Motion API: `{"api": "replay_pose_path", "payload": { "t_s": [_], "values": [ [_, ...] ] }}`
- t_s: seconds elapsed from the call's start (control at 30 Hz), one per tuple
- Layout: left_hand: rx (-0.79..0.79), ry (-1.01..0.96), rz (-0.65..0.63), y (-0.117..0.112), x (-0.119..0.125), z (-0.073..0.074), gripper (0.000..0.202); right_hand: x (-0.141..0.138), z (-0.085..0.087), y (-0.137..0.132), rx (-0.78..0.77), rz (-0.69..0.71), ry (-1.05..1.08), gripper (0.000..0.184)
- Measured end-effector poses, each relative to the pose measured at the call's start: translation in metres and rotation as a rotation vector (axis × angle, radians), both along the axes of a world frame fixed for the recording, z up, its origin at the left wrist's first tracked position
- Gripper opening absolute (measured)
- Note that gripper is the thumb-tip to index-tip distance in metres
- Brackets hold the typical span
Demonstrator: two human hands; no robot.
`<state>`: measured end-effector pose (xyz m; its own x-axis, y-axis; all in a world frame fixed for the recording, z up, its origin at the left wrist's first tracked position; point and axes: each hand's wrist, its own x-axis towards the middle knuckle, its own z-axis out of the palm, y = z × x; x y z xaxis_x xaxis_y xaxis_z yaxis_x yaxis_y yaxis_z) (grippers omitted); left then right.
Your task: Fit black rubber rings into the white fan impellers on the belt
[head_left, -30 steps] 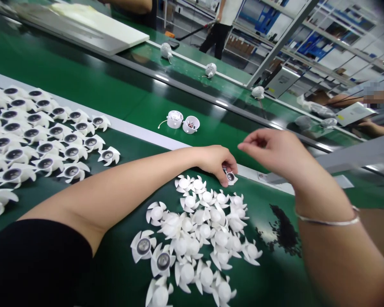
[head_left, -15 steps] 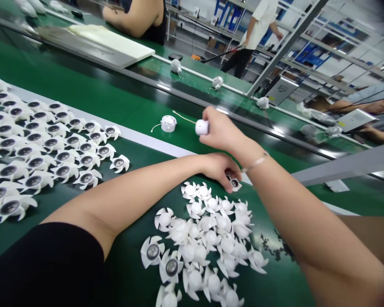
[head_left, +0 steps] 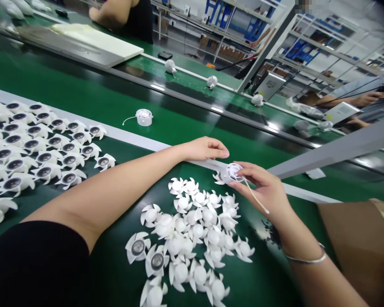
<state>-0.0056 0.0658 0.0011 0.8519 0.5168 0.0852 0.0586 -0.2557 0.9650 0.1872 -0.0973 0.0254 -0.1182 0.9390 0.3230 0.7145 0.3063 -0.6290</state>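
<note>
My right hand [head_left: 262, 185] grips a small round white fan housing [head_left: 234, 171] with its open ring facing up. A thin pale wire hangs from the housing across my fingers. Just left of the housing, a white fan blade wheel [head_left: 218, 178] is partly covered by it. My left hand [head_left: 208, 149] hovers over the pale edge strip with fingers stretched out and nothing visible in them. Below both hands is a heap of white fan blade wheels [head_left: 198, 230], mostly dome up. A second fan housing [head_left: 144, 117] with a wire stands on the green belt.
Rows of fan blade wheels [head_left: 45, 157] lie hub up at left. A cardboard box [head_left: 348, 247] stands at right, under a slanting grey post [head_left: 333, 147]. Wrapped items [head_left: 212, 82] and a white board [head_left: 99, 44] lie across the belt. Other people are beyond.
My right hand has come from over the belt down to the heap's back edge with the fan housing. My left hand has lifted away from the blade wheel there, its fingers straighter.
</note>
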Motion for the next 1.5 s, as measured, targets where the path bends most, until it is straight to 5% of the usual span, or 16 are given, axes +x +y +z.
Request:
{"api": "replay_pose_path", "payload": {
  "t_s": [0.17, 0.43, 0.67, 0.8, 0.97, 1.1, 1.3, 1.5],
  "values": [
    [0.106, 0.109, -0.030, -0.010, 0.001, 0.007, 0.046, -0.006, -0.005, 0.005, 0.112, 0.045, -0.220, 0.013],
    [0.044, 0.318, -0.051, -0.008, 0.004, 0.013, 0.039, -0.008, -0.013, 0.015, 0.127, 0.034, -0.213, 0.015],
    [0.377, 0.575, 0.165, -0.030, -0.007, 0.052, 0.052, 0.010, -0.006, 0.020, 0.100, 0.143, -0.281, 0.016],
    [0.390, 0.606, -0.092, -0.052, -0.003, 0.065, 0.044, 0.036, 0.006, 0.003, 0.171, -0.126, -0.464, 0.044],
    [0.367, 0.693, -0.293, -0.068, 0.004, 0.053, 0.040, 0.065, 0.004, -0.064, -0.040, -0.229, -0.494, 0.017],
    [0.378, 0.614, -0.336, -0.063, 0.005, 0.046, 0.020, 0.072, -0.013, -0.107, -0.197, -0.226, -0.422, 0.018],
    [0.561, 0.349, -0.288, -0.052, 0.008, 0.039, 0.008, 0.061, -0.015, -0.105, -0.272, -0.233, -0.451, 0.021],
    [0.939, 0.300, -0.266, -0.059, 0.012, 0.036, 0.018, 0.038, -0.010, -0.095, -0.334, -0.342, -0.857, 0.023]
  ]
}}
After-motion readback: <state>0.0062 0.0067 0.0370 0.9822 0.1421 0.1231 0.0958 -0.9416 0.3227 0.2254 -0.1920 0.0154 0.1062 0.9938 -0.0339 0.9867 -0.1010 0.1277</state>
